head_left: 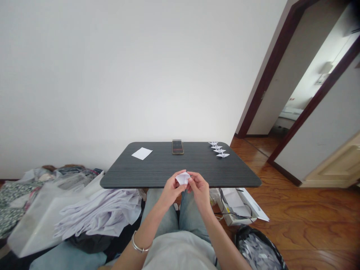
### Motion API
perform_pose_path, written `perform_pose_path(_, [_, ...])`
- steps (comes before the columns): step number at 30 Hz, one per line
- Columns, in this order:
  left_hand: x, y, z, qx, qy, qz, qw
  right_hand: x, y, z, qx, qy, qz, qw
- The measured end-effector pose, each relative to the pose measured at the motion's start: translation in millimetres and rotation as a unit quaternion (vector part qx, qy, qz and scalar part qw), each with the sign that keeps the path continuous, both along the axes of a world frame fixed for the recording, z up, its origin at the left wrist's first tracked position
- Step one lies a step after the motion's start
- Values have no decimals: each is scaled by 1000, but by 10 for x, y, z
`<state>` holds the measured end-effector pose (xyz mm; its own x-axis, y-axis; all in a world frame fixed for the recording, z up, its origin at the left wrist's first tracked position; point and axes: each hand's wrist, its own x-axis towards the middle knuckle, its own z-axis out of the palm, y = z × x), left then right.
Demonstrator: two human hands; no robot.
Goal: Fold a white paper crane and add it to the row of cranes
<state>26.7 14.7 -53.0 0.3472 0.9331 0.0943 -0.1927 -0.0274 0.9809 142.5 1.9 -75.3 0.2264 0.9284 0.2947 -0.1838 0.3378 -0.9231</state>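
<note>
On my feed the left hand (170, 187) pinches one side of a small folded white paper (182, 177), thumb below and fingers curled behind; the right hand (201, 188) grips the other side, thumb and fingertips closed on it, so both hands stand narrow and near each other; I see the paper held up at the near edge of the dark table (135, 174); beyond it lie a white sheet (142, 153), a phone-like object (177, 147) and a row of folded paper figures (223, 155).
</note>
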Motion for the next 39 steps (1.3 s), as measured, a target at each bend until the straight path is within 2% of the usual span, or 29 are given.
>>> perform_pose_path(11, [-14, 28, -38, 30, 9, -55, 998, 54, 4, 34, 3, -13, 1, 1000])
perform_pose_path(24, [-18, -2, -9, 53, 30, -49, 997, 37, -84, 127, 4, 1, 27, 1000])
perform_pose_path(31, [-45, 12, -34, 8, 1, -45, 999, 51, -44, 70, 11, 13, 37, 999])
perform_pose_path(34, [-61, 18, -57, -19, -42, -52, 998, 60, -29, 47, 14, 21, 39, 999])
perform_pose_path(39, [-47, 14, -79, -28, -68, -42, 996, 60, -38, 58, 9, 26, 39, 999])
